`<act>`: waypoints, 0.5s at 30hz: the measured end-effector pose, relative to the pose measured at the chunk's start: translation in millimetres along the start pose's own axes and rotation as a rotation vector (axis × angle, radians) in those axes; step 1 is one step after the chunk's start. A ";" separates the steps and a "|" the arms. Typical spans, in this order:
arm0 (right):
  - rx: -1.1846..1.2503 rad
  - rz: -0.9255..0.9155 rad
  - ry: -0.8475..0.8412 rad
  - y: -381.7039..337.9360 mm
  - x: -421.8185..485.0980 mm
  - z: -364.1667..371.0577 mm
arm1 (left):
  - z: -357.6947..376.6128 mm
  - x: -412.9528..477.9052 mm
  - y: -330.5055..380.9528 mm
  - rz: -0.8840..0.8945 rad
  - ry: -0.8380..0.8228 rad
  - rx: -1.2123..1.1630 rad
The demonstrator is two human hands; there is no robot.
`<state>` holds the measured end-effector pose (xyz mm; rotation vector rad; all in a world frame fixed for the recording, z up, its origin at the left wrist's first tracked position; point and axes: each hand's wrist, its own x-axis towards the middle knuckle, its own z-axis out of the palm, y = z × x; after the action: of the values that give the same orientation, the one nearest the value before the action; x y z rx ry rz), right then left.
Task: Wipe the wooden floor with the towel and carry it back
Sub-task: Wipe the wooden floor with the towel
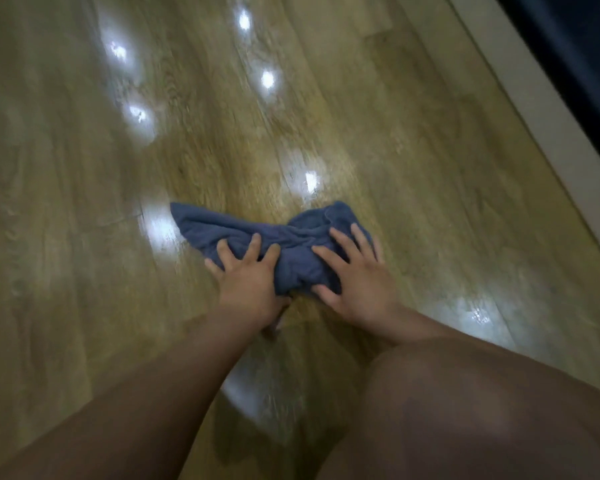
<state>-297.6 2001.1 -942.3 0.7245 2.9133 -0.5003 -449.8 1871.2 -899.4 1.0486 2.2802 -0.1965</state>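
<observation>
A bunched blue towel (291, 237) lies on the glossy wooden floor (84, 202) in the middle of the head view. My left hand (248, 278) presses flat on the towel's left part with fingers spread. My right hand (355, 271) presses on its right part, fingers straight and spread as well. A loose corner of the towel sticks out to the left. The picture is blurred by motion.
A pale baseboard strip (534, 109) runs diagonally along the right side, with a dark surface (589, 46) beyond it. My bare knee (482, 403) fills the lower right. Ceiling lights reflect as bright spots across the floorboards.
</observation>
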 end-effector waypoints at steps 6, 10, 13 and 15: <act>0.055 -0.171 -0.337 35.2 41.5 -18.7 | -16.7 23.9 -2.9 0.036 -0.049 0.022; -0.045 -0.206 -0.448 34.3 64.1 -38.3 | -26.4 32.1 11.4 -0.018 -0.102 0.001; -0.167 -0.215 -0.497 23.1 65.8 -43.1 | -27.1 27.3 9.1 -0.004 -0.115 0.095; -0.227 -0.204 -0.533 16.2 67.8 -46.1 | -27.0 21.5 5.8 0.037 -0.082 0.176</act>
<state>-350.5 2059.9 -915.2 0.2177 2.4878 -0.3090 -468.9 1898.8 -889.8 1.1491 2.1992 -0.4234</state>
